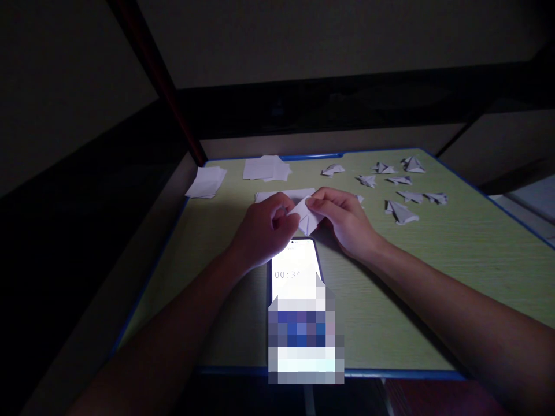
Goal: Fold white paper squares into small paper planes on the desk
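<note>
Between my two hands is a small piece of folded white paper, creased and held above the table just beyond the phone. My left hand grips its left side between thumb and curled fingers. On the right side, my right hand pinches the paper with the thumb on top; its other fingers are partly hidden behind. A lit phone lies below the hands, showing a timer; its lower part is blurred out. Behind the hands lies a white sheet, partly covered by them.
Several folded paper figures are spread over the right back of the green table. One stack of white paper squares lies at the back left corner, another paper stack at the back middle. A blue edge borders the table.
</note>
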Demonstrator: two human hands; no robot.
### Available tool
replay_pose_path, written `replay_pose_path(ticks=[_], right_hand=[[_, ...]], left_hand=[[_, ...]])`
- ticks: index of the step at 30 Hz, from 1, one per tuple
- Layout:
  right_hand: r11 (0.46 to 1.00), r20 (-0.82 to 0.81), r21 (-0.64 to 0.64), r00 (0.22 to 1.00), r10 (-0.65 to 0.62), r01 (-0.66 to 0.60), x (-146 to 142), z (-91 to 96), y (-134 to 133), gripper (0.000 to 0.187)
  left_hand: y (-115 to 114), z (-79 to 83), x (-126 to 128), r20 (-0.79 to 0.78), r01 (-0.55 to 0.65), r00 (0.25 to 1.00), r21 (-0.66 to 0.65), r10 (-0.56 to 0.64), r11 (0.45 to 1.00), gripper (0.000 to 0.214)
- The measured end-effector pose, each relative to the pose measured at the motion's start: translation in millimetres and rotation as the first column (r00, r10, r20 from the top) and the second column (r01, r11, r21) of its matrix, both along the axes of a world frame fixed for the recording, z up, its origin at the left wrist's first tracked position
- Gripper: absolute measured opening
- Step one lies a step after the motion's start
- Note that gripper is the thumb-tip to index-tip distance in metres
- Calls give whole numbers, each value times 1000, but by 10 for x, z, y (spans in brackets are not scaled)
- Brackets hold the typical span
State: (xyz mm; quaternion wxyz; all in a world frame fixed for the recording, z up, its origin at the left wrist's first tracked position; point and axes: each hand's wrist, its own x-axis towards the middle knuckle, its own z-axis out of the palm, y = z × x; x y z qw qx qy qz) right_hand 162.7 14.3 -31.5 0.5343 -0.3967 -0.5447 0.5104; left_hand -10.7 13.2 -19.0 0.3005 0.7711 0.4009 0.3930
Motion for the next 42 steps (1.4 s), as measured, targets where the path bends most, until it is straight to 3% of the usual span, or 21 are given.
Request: replay_pose_path(ticks=[17,26,42], right_hand=[[1000,-19,-20,1000,0,-1,3,-15,16,22],[998,-59,-34,997,-46,44,3,-26,23,22],[998,-30,-27,998,-51,50,1,-23,31,22]], left_hand=[[-6,22,0,-69,-9,998,31,11,999,20],[10,-7,-31,-142,-11,989,144,32,990,20],[36,-23,-4,-50,-41,997,245,55,969,8]])
